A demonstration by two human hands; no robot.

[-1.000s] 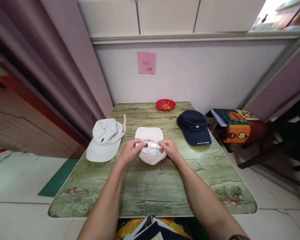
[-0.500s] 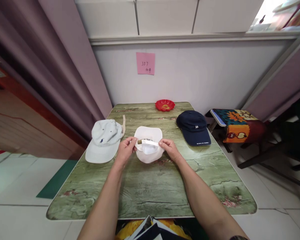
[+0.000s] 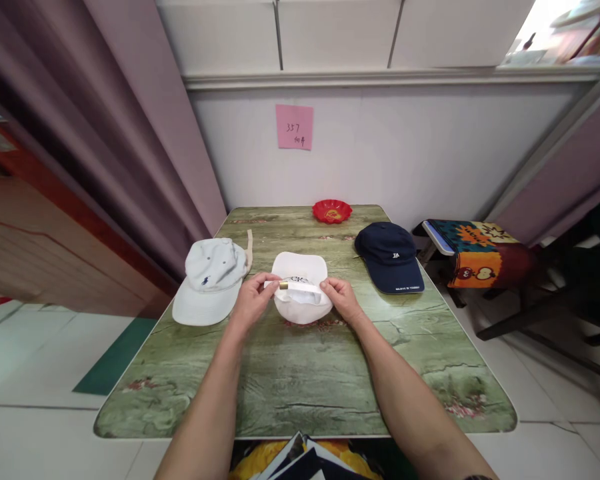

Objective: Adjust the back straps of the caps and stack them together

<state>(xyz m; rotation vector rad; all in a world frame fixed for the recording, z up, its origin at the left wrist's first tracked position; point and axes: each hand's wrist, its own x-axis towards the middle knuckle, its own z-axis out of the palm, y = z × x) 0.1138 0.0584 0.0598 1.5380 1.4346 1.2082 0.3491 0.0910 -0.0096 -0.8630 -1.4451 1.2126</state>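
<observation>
Head cam (only view): I'm looking down at a green wood-pattern table [image 3: 305, 390], w/ the white cap [image 3: 304, 312] sitting mid-table, its brim pointing twd the far side. My L hand [image 3: 251, 297] is pinching the L end of the cap's strap [image 3: 305, 287] b/w thumb & fingers, right by the brass buckle [image 3: 283, 285]. My R hand [image 3: 342, 297] is gripping the strap's R end the same way, thumb & fingertips closed on it. Both hands are holding the strap stretched across b/w them; black lettering is showing just beyond it.

To the L, a pale blue cap [image 3: 211, 277] is lying nr the table edge, its beige strap [image 3: 250, 250] sticking up loose. To the R, a navy cap [image 3: 387, 252] is resting well apart from the white one. A red dish [image 3: 333, 211] is sitting at the far edge, below a pink note [image 3: 295, 127] on the wall [image 3: 405, 147].
</observation>
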